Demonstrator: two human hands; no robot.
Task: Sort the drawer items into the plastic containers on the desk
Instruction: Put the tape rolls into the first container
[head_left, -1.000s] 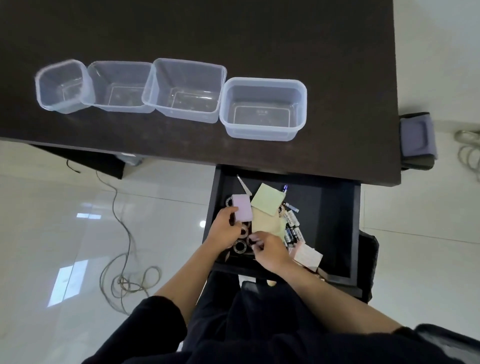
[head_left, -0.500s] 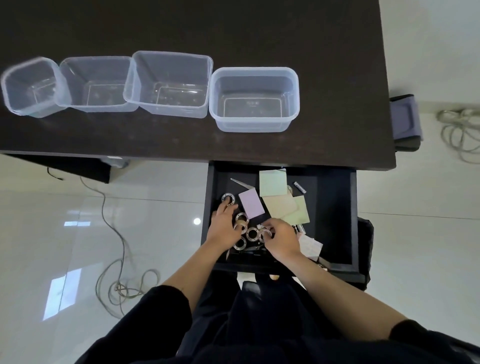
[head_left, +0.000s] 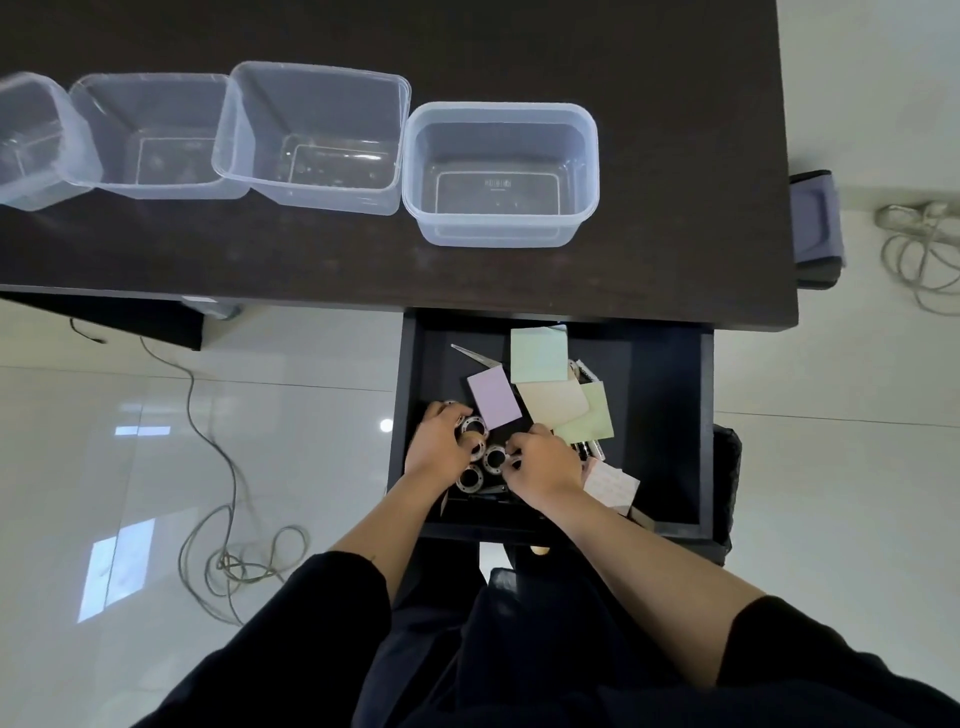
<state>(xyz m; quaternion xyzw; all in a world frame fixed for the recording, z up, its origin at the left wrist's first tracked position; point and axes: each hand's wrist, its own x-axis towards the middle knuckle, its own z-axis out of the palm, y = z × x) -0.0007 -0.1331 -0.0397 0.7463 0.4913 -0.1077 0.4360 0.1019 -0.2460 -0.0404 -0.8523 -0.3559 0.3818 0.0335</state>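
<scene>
Open drawer (head_left: 670, 415) under the near desk (head_left: 675, 156) edge, far part roofed by the desktop. Right half of drawer floor bare, free for entry from above. Left and middle crowded: metal rings (head_left: 480, 449), sticky notes (head_left: 540, 384), scissors (head_left: 475, 356), pens (head_left: 589, 449), both hands among them. On the desk, four open containers (head_left: 498, 174) in a row; bare wood to their right and near side.
</scene>
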